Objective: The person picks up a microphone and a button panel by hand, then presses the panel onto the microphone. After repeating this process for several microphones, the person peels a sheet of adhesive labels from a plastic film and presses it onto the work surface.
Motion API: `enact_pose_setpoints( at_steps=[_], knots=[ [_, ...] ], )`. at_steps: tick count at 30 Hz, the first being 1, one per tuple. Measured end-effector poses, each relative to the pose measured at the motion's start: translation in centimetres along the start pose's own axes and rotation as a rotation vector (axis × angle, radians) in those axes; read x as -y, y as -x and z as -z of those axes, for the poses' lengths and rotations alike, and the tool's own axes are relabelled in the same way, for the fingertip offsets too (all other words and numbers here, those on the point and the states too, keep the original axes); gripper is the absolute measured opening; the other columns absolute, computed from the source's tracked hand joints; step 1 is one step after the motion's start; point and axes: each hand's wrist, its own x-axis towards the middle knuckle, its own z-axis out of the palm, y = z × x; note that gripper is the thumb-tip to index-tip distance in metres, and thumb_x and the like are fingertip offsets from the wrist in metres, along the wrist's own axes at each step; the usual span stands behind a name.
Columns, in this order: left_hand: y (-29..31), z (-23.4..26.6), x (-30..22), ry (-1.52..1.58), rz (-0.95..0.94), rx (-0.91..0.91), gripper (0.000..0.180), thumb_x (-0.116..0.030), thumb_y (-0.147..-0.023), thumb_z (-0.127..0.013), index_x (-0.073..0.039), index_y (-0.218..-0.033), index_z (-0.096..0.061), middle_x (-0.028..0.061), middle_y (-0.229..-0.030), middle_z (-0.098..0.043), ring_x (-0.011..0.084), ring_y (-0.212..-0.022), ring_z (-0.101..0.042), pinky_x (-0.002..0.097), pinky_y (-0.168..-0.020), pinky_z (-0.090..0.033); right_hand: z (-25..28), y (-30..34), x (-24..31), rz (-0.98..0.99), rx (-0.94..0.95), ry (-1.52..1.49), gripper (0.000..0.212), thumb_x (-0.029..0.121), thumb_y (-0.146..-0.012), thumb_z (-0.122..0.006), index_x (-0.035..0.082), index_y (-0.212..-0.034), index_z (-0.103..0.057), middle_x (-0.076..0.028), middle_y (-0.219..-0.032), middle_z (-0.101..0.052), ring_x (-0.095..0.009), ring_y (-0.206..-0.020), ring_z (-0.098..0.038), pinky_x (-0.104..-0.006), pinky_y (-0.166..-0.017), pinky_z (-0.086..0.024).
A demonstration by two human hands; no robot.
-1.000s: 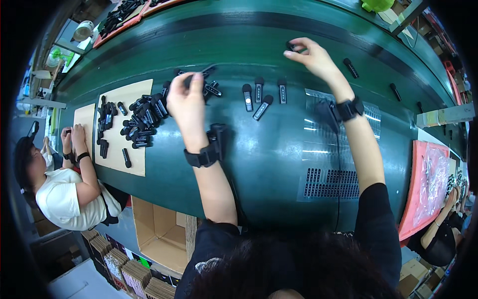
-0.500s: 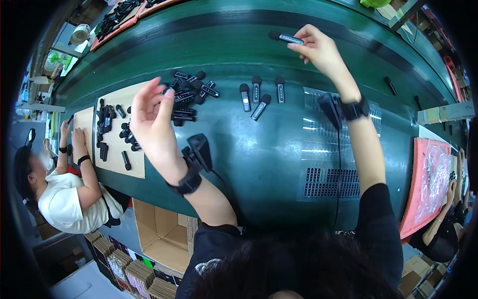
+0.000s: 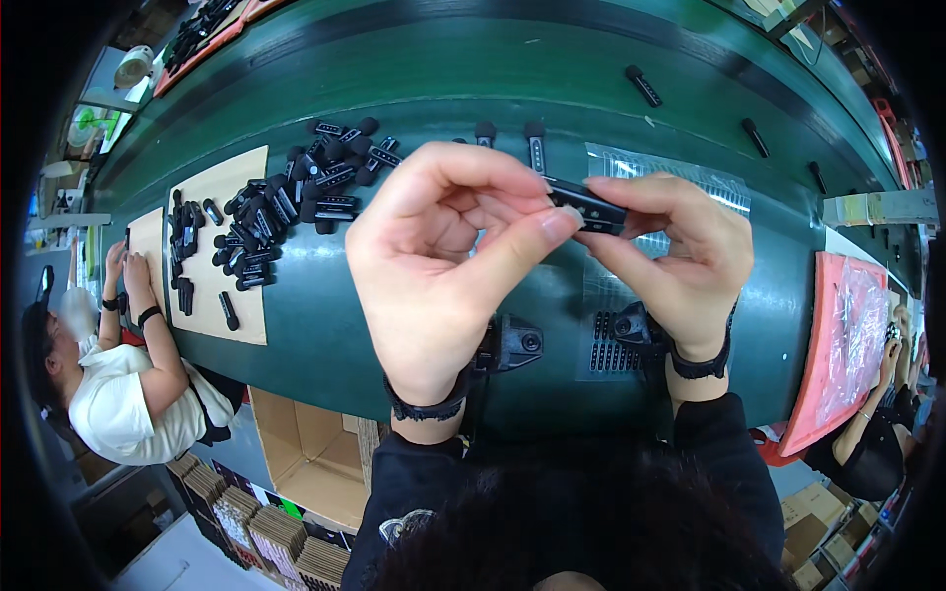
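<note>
My left hand (image 3: 443, 261) and my right hand (image 3: 680, 251) meet above the green table, pinching a small black microphone (image 3: 599, 211) between them. The left thumb and index finger close on its left end; the right thumb and fingers grip its right end. The microphone lies roughly level, with small round marks along its side. Its left end is partly hidden by the left fingertips. Just beyond my hands lie a microphone with a foam top (image 3: 535, 148) and another one (image 3: 485, 134), both partly covered. Beneath my right hand is a clear sheet (image 3: 724, 177) bearing rows of black strip labels (image 3: 613, 345).
A heap of microphones (image 3: 261, 217) lies to the left, partly on a cardboard sheet (image 3: 241, 315). Single microphones (image 3: 643, 86) are along the far right. A pink tray (image 3: 813, 384) with clear plastic stands right. A co-worker (image 3: 128, 394) works at left, another person at right.
My right hand has come back from the far side, where a microphone now lies. My left hand has moved right, and both hands now grip one microphone. The view has shifted slightly.
</note>
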Motion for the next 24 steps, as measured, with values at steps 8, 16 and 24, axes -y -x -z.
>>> enact_pose_setpoints(
  at_steps=[8, 16, 24],
  knots=[
    [0.2, -0.1, 0.0, -0.027, -0.021, -0.029, 0.022, 0.013, -0.064, -0.060, 0.002, -0.079, -0.050, 0.0064, -0.075, -0.052, 0.0095, -0.065, -0.052, 0.0173, -0.059, -0.041, 0.3, 0.1, 0.7, 0.065, -0.049, 0.043, 0.026, -0.001, -0.059, -0.070, -0.002, -0.082, -0.060, -0.009, -0.072, -0.061, -0.012, -0.052, -0.056, -0.0192, -0.046, -0.045],
    [0.2, -0.2, 0.1, -0.078, -0.038, -0.001, 0.020, 0.013, -0.065, -0.059, 0.001, -0.077, -0.049, 0.0063, -0.076, -0.052, 0.0092, -0.065, -0.052, 0.0164, -0.058, -0.039, 0.6, 0.3, 1.2, 0.045, -0.040, 0.066, 0.031, -0.008, -0.054, -0.071, -0.006, -0.082, -0.060, -0.011, -0.073, -0.060, -0.011, -0.061, -0.054, -0.0176, -0.048, -0.041],
    [-0.3, 0.1, 0.7, 0.147, 0.019, 0.052, 0.021, 0.014, -0.064, -0.059, 0.000, -0.077, -0.048, 0.0064, -0.074, -0.050, 0.0103, -0.065, -0.051, 0.0166, -0.058, -0.040, 0.3, 0.2, 1.5, 0.018, -0.061, 0.063, 0.030, -0.008, -0.054, -0.069, -0.006, -0.082, -0.059, -0.011, -0.072, -0.060, -0.012, -0.062, -0.055, -0.0177, -0.049, -0.040]
  ],
)
